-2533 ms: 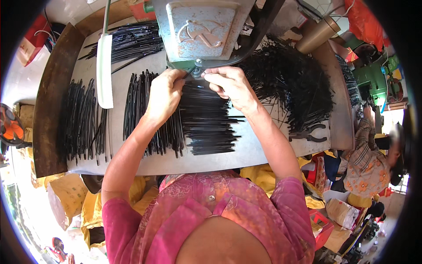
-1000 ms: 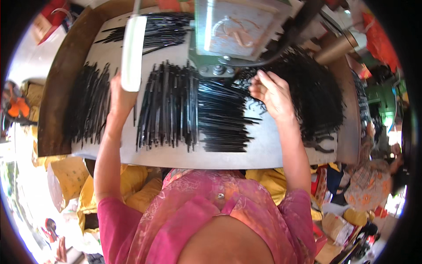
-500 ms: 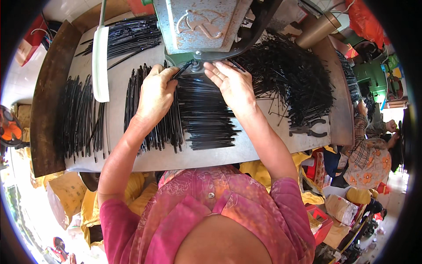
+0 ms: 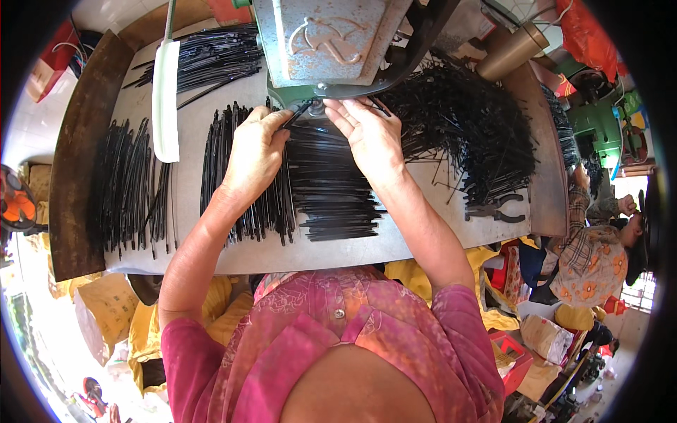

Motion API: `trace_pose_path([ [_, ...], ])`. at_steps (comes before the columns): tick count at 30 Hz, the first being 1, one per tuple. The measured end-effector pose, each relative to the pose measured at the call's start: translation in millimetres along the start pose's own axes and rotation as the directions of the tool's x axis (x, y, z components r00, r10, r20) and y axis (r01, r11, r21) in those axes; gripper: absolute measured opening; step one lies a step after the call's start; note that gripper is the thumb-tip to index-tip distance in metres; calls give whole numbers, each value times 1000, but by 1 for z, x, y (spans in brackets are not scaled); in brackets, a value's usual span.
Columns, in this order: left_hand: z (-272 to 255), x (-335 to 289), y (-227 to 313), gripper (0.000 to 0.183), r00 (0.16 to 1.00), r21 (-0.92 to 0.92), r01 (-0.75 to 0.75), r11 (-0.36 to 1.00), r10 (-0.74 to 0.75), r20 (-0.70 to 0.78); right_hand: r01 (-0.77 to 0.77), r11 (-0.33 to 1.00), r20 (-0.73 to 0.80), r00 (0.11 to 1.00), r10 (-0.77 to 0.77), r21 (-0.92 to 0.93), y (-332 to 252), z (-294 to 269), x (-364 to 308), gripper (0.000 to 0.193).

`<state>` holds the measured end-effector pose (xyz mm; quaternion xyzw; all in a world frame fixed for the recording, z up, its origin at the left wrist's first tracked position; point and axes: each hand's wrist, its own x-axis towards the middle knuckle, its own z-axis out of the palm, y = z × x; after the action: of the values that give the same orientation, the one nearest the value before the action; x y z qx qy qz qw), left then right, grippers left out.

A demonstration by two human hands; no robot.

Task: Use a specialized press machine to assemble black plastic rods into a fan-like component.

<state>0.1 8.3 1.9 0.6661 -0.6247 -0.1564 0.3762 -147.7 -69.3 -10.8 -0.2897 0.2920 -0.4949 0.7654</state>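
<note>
Thin black umbrella ribs lie in several bundles on the metal tabletop. My left hand (image 4: 255, 151) is closed, pinching the end of a black rib (image 4: 299, 113) between thumb and fingers, just left of the small round die (image 4: 317, 109) under the press (image 4: 328, 42). On the die's right side, my right hand (image 4: 370, 130) has its fingers close together, with a dark rib (image 4: 381, 106) showing by its thumb; the fingertips partly hide the grip. Beneath both hands lies a stack of ribs placed crosswise (image 4: 335, 183). A bundle of upright-lying ribs (image 4: 233, 176) is beside my left wrist.
A tangled heap of black ribs (image 4: 472, 127) covers the right side, with pliers (image 4: 497, 208) at its near edge. More ribs (image 4: 123, 190) lie at left, near the wooden side board (image 4: 77, 162). A white lamp (image 4: 166, 99) hangs above. A co-worker (image 4: 592, 261) sits far right.
The view has shifted slightly. Both hands stay by the die, with only small finger movement; the rib in my left hand is still held there.
</note>
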Motion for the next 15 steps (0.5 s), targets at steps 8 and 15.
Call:
trace_pose_path([
  [8,-1,2,7,25,1000,30,16,999,-17,14,14,999,-6,1000,-14,-29,3,0,1,15],
  [15,1,-3,5,29,975,404,-200,892,221,-5,45,998,7,999,-45,-41,3,0,0,14],
])
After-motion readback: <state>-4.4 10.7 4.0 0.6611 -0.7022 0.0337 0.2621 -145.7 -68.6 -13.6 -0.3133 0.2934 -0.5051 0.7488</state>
